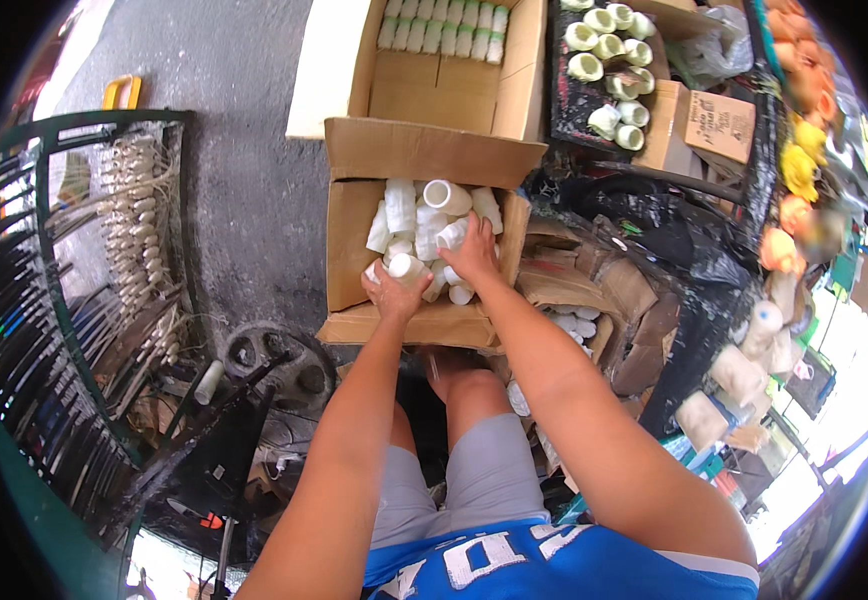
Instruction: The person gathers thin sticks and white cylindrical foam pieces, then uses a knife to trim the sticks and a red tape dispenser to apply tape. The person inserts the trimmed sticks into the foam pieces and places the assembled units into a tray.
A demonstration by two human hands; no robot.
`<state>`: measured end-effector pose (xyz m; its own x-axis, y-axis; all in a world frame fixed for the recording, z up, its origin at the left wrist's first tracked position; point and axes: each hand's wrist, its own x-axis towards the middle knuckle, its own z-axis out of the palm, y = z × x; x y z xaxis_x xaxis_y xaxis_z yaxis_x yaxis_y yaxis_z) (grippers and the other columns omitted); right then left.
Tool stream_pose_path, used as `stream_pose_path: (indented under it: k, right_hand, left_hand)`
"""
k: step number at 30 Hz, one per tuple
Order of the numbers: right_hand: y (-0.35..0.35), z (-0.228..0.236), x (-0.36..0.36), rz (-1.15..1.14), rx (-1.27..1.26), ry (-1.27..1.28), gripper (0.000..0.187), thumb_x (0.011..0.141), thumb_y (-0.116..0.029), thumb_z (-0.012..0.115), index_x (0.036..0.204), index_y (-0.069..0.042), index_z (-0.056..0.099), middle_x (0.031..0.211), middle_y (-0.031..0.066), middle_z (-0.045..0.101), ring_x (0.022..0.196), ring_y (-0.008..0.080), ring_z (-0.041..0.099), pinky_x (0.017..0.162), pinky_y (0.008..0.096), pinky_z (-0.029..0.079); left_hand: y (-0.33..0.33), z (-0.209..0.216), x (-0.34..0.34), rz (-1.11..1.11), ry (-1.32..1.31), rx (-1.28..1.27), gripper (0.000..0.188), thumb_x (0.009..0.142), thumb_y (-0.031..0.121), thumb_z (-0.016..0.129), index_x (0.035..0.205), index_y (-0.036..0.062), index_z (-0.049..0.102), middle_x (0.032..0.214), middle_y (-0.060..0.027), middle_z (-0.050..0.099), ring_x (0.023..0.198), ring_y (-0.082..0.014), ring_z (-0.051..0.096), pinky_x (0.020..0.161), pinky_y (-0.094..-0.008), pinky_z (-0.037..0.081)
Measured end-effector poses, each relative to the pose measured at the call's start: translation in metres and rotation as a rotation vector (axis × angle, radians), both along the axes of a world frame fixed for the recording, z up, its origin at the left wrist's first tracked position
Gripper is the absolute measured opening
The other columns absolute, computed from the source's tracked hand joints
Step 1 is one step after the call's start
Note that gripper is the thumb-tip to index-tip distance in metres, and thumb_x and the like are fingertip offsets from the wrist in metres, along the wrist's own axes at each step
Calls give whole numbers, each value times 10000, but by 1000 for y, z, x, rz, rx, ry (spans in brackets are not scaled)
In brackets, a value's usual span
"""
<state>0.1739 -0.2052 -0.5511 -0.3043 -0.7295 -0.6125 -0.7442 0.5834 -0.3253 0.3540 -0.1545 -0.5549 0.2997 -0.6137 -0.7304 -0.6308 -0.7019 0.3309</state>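
Note:
An open cardboard box [345, 230] in front of me holds several white pipe fittings [401, 207], lying loose at different angles. Inside its near left part, my left hand [395, 293] is closed around a white pipe fitting [407, 267], its round end facing up. My right hand [472, 250] reaches into the right side of the same box, fingers curled over another white fitting [450, 236]. A wide-mouthed fitting [446, 196] lies just beyond the right hand's fingers. The undersides of the held pieces are hidden by my hands.
Beyond the box stands a larger carton [424, 100] with neat rows of wrapped white pieces. Pale green fittings [609, 45] cover a dark surface at the far right, near small cartons [720, 125]. A green metal rack [104, 118] and a spoked wheel [279, 362] are at left.

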Motion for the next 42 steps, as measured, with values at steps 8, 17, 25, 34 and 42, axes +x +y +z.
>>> stream_pose_path:
  k: [8, 17, 25, 34, 42]
  right_hand:
    - [-10, -3, -16, 243, -62, 31, 313, 841, -133, 671, 1125, -55, 777, 1241, 160, 653, 1292, 365, 592, 1073, 516, 514]
    - [-12, -5, 23, 604, -58, -229, 269, 838, -130, 676, 1069, -93, 809, 1684, 218, 397, 1555, 369, 374, 1226, 489, 418]
    - [12, -13, 54, 583, -152, -23, 184, 857, -52, 684, 1013, -78, 777, 1653, 242, 384, 1413, 446, 455, 1131, 489, 485]
    - [55, -10, -2, 672, -187, 81, 443, 866, -49, 679, 1289, -84, 552, 1097, 158, 604, 865, 363, 743, 737, 465, 598]
    - [-30, 31, 10, 662, -71, 75, 1217, 731, -60, 759, 1757, -191, 119, 854, 165, 735, 769, 363, 743, 678, 461, 610]
  left_hand:
    - [6, -38, -24, 268, -320, 199, 1062, 767, 364, 944, 1581, 115, 309, 1487, -288, 418, 1380, -500, 429, 1138, -593, 436]
    - [4, 7, 37, -60, 52, -362, 379, 772, 59, 744, 1118, 74, 590, 1240, -240, 545, 1084, -480, 619, 939, -549, 533]
    - [-131, 38, 69, -726, 46, -294, 381, 723, 145, 751, 1063, 99, 586, 1135, -166, 649, 1011, -458, 685, 870, -554, 558]
    - [-166, -46, 16, -828, -19, 145, 950, 797, 492, 738, 1616, 113, 440, 1400, -207, 702, 1267, -358, 694, 1063, -458, 571]
    - [-167, -34, 43, -1051, 34, 125, 847, 768, 474, 762, 1519, 122, 590, 1351, -211, 730, 1213, -365, 718, 1041, -472, 581]
